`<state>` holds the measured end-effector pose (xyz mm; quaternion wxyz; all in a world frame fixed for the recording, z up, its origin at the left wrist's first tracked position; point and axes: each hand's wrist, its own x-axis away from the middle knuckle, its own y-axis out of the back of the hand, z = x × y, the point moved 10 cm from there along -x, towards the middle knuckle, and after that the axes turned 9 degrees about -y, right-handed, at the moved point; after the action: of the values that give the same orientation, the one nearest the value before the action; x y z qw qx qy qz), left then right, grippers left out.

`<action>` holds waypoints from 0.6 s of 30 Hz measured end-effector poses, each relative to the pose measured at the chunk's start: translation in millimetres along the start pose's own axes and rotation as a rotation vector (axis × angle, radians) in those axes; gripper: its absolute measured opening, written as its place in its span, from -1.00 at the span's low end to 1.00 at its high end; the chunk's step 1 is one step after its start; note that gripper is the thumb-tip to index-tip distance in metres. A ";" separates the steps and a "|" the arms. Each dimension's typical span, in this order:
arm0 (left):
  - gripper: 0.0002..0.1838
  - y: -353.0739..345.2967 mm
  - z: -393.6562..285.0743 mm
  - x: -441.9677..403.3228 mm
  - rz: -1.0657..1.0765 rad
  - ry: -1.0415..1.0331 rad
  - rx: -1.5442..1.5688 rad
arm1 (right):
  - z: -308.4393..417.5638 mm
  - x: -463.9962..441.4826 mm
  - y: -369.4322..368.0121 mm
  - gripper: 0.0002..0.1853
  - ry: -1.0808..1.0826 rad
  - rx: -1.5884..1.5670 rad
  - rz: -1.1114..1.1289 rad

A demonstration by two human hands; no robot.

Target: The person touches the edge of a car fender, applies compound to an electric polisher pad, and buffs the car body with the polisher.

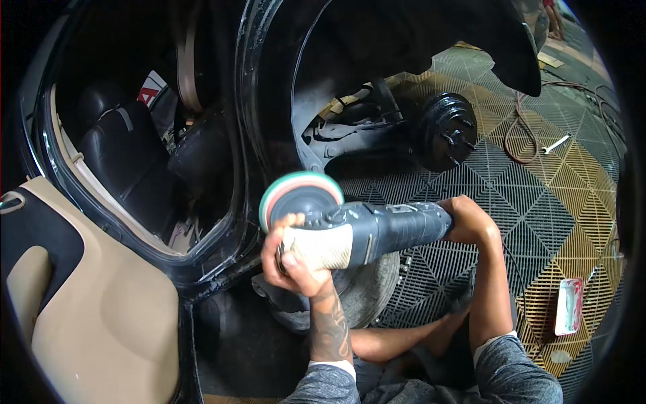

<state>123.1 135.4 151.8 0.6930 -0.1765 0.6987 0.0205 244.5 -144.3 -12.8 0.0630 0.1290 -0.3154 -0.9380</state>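
With our left hand (289, 261) curled round the pale-wrapped head of the polisher (400, 230), beside the black car body (269, 128), and our right hand (468, 219) wrapped round its rear end, we do best to keep the pad (268, 202) level and our pressure even; whether it touches the paint we cannot tell. Around us, left to right, are a beige door panel (118, 296), a wheel hub (447, 131), and patterned floor tiles (498, 195) bearing a wrench (557, 144) and a red-and-white tray (560, 306).
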 end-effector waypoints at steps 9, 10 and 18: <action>-0.53 -32.0 -5.7 -61.3 0.087 0.010 0.072 | 32.3 7.4 13.0 -0.43 0.047 -0.110 -0.005; -0.53 -45.5 -6.7 -81.3 0.137 -0.015 0.100 | 42.0 10.5 21.2 -0.45 0.085 -0.161 -0.039; -0.55 -196.3 -8.8 -198.8 0.568 -0.054 0.149 | 91.7 40.8 64.2 -0.60 0.127 -0.422 -0.137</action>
<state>164.2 -7.5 388.5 0.6888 0.0782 0.7011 0.1672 181.9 -150.6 88.4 0.0443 0.1929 -0.0982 -0.9753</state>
